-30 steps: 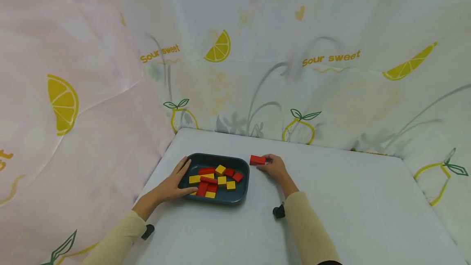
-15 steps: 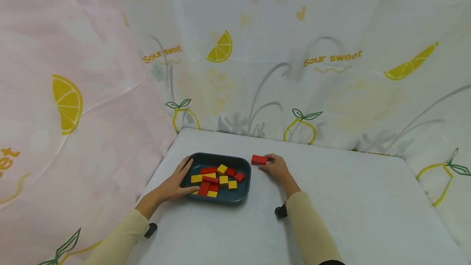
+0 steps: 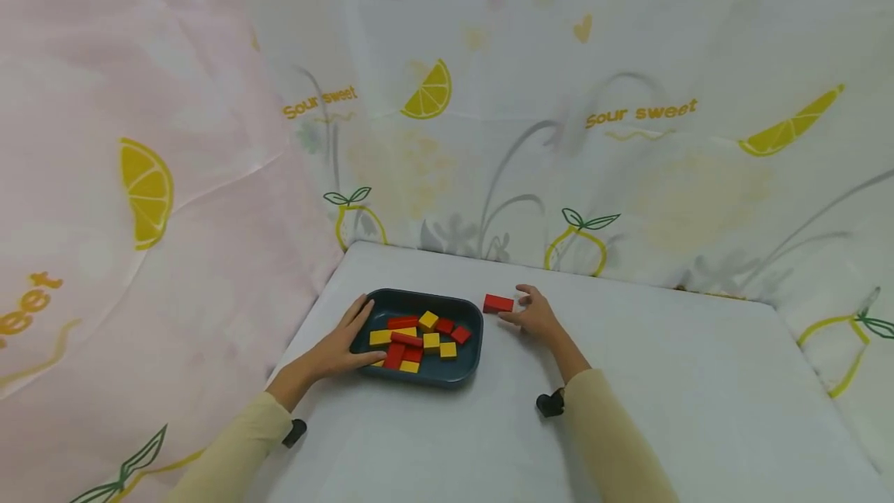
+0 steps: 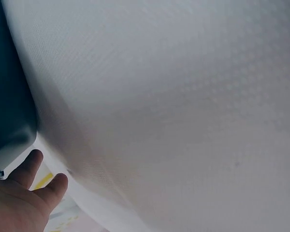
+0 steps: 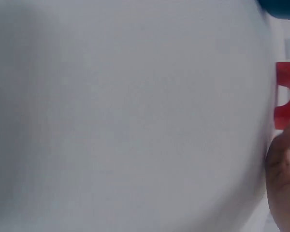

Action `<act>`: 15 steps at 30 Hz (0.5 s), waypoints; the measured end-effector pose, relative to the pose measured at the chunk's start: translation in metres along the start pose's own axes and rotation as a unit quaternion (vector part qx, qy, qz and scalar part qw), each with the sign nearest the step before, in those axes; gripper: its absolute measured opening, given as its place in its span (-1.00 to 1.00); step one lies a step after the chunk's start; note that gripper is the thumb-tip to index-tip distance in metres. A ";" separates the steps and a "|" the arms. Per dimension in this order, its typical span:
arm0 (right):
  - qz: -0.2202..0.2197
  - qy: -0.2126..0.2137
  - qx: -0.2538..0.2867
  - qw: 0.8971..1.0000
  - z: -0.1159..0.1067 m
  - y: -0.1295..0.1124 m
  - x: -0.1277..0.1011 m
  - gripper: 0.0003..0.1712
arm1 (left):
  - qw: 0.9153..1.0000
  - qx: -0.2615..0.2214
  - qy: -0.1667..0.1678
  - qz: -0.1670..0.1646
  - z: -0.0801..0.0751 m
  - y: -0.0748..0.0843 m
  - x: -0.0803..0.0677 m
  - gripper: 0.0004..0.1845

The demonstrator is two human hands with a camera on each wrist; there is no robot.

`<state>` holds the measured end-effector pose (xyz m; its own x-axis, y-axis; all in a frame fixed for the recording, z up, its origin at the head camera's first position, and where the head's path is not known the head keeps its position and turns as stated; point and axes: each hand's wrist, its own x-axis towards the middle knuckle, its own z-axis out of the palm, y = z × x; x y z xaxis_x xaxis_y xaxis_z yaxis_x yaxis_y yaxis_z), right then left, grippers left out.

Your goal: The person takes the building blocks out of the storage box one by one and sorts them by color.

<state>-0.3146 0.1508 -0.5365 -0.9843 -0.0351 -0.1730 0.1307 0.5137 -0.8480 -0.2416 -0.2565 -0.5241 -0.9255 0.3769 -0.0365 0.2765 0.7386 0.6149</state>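
A dark blue tray (image 3: 466, 373) holds several red and yellow toy blocks (image 3: 407, 338). My left hand (image 3: 335, 352) rests on the tray's left end with spread, fairly straight fingers, the thumb over the near rim. In the left wrist view, two fingertips (image 4: 55, 188) show beside the tray's corner (image 4: 12, 111). To the right of the tray, a red block (image 3: 498, 303) lies on the table. The right wrist view reveals an arched cutout in this block (image 5: 286, 118). My right hand (image 3: 539, 318) is just right of it, fingers parted, thumb tip at its edge; contact is unclear.
A white cloth covers the table (image 3: 628, 394). Behind it hangs a lemon-print cloth (image 3: 517, 161), and a pinkish cloth (image 3: 223, 254) hangs at the left. A dark wrist camera (image 3: 550, 404) sits below the right wrist.
My right hand has let go of the red block and its fingers have spread apart. The block stays beside the tray. The head view has shifted slightly; my left hand keeps its place.
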 end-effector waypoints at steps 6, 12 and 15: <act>-0.061 0.047 -0.026 0.997 -0.010 -0.011 -0.012 -0.11 | 1.000 0.003 0.006 -0.001 0.003 -0.001 0.001 0.14; -0.147 0.060 -0.026 0.987 -0.004 -0.038 -0.023 -0.21 | 1.000 0.006 0.007 -0.002 0.002 -0.001 0.003 0.14; -0.188 0.055 -0.020 0.980 0.004 -0.049 -0.032 -0.28 | 1.000 0.003 0.005 -0.001 0.003 -0.002 0.003 0.14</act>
<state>-0.2892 0.1233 -0.4918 -0.9692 -0.1364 0.2051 -0.2462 0.5153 -0.8209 -0.2442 -0.2550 -0.5283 -0.9288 0.3694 -0.0302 0.2757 0.7432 0.6096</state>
